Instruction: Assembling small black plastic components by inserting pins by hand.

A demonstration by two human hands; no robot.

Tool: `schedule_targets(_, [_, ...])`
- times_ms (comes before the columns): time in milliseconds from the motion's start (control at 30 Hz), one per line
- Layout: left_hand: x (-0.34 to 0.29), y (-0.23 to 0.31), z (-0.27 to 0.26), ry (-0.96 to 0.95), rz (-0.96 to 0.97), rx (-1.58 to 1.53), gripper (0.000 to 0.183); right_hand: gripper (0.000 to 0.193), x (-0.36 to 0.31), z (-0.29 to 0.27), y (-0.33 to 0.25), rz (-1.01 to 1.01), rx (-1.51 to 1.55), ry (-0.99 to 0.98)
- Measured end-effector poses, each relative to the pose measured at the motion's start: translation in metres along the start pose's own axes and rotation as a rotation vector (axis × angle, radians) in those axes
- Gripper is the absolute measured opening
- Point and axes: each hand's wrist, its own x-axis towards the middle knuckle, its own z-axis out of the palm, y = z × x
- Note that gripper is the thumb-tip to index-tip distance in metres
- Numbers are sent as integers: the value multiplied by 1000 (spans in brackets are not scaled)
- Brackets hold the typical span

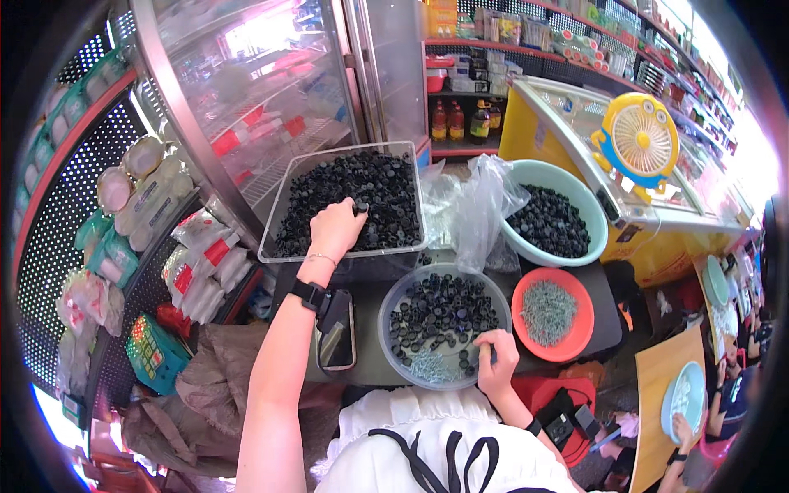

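Note:
My left hand (pixel 335 228) reaches over a clear rectangular bin (pixel 275 205) heaped with small black plastic parts. A small round black part (pixel 360 209) sits pinched at its fingertips. My right hand (pixel 496 363) hovers at the right rim of a round clear tub (pixel 383 329), its fingers curled inward. Whatever those fingers hold, if anything, is hidden. Inside the tub lie more black parts (pixel 448 306), with a pile of silvery screws (pixel 434 367) at the near side. To the tub's right, an orange-red bowl (pixel 587 315) holds many similar screws (pixel 548 313).
A pale green basin (pixel 598 215) of black parts stands behind the red bowl. Crumpled clear plastic bags (pixel 485 209) lie between bin and basin. A phone (pixel 337 333) rests by my left forearm. A yellow-blue fan (pixel 643 141) stands at right. Other people's hands (pixel 682 431) work at a wooden table (pixel 649 386).

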Motion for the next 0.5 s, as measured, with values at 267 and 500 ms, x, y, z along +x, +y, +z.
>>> schedule_targets(267, [4,0,-1,-36,-37,-74,38,10,4,-1,0,-19,-22,-38])
schedule_targets(500, [3,-3,1,21,-51,-90,45,10,5,1,-3,18,-32,-35])
